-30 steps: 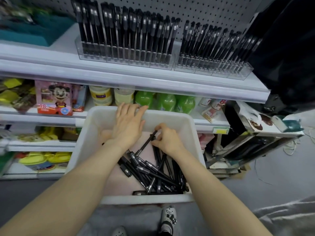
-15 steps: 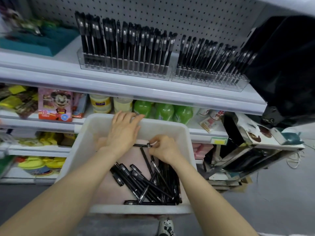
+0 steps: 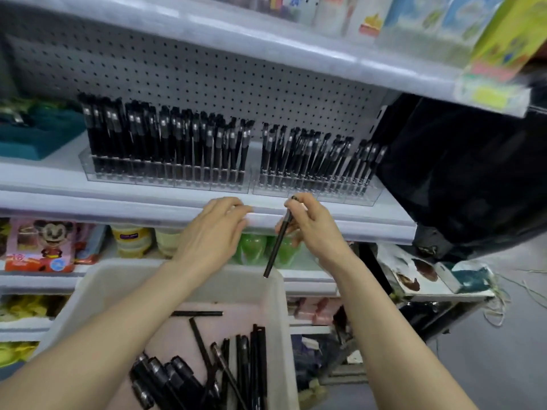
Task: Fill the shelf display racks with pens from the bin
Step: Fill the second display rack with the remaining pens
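- Head camera: the right hand (image 3: 313, 229) pinches 1 slim black pen (image 3: 276, 247) near its upper end between thumb and fingertips. The pen hangs tilted, its free end pointing toward 7 o'clock, over the far rim of the bin and in front of the shelf edge.
- The left hand (image 3: 213, 235) holds nothing. Its fingers are relaxed and nearly straight, with the tips at the white shelf lip (image 3: 88, 202); whether they touch it I cannot tell.
- The right clear plastic rack (image 3: 313, 187) stands at 12 o'clock from the right hand. The left clear plastic rack (image 3: 165, 176) stands just beside it, at 10 o'clock.
- The white plastic bin (image 3: 88, 294) sits at 6 o'clock in the frame, with the loose black pens (image 3: 236, 359) gathered toward its 5 o'clock corner.
- Risk: the pinch is light and high on the barrel, so the long hanging end could swing and slip free.
- Risk: both racks look crowded. A pen lowered at a slant could knock leaning neighbours, or share an occupied slot instead of finding a gap.
- Count: 2 hands, 2 racks, 1 bin, 1 pen in hand.
- Count: the bin holds well over 10 pens, overlapping and cut off by the frame. The racked pens are too blurred to count.
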Motion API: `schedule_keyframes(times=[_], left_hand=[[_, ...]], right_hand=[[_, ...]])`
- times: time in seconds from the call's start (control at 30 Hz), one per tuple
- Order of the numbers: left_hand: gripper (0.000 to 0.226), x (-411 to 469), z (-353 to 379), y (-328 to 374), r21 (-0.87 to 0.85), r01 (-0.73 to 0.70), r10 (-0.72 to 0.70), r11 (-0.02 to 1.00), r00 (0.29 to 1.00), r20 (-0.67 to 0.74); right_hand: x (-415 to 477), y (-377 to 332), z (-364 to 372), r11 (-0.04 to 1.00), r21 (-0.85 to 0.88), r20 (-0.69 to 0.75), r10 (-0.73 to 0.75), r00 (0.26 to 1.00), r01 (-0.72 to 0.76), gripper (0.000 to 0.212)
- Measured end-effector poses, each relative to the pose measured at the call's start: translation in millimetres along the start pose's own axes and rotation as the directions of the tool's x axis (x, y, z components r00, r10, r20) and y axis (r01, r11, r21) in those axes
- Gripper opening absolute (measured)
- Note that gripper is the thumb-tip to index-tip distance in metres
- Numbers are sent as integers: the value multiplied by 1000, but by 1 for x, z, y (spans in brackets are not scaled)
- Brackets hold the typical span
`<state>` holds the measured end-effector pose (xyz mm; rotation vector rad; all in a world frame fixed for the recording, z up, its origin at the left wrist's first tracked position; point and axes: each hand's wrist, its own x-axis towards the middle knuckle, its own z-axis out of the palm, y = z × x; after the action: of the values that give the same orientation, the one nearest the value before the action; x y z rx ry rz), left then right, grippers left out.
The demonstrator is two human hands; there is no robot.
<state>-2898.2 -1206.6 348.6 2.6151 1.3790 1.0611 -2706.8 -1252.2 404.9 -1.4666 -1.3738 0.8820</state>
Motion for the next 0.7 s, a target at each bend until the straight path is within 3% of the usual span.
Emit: schedule_keyframes(times=[0.2,0.37,0.43,0.57,0.7], left_hand=[[36,67,16,43,-8,-75,75,997,997,17],[43,107,44,59,107,-146,141,983,988,59],[45,116,55,59,164,-147,137,975,988,68],[44,120,67,59,253,-104,91,962,994,62],[47,118,70,59,280,-90,89,956,996,17]], right_hand=[[38,-13,-77,994,87,-175,-46,984,62,14],[69,-25,-127,981,-150,-456,-176,873,119,18],[79,-28,-137,965,-216,-521,-241,819,146,10],[101,-27,-143,929,-343,-538,-314,782,138,24],[118,-17,-136,915,-383,-479,-317,819,130,27]])
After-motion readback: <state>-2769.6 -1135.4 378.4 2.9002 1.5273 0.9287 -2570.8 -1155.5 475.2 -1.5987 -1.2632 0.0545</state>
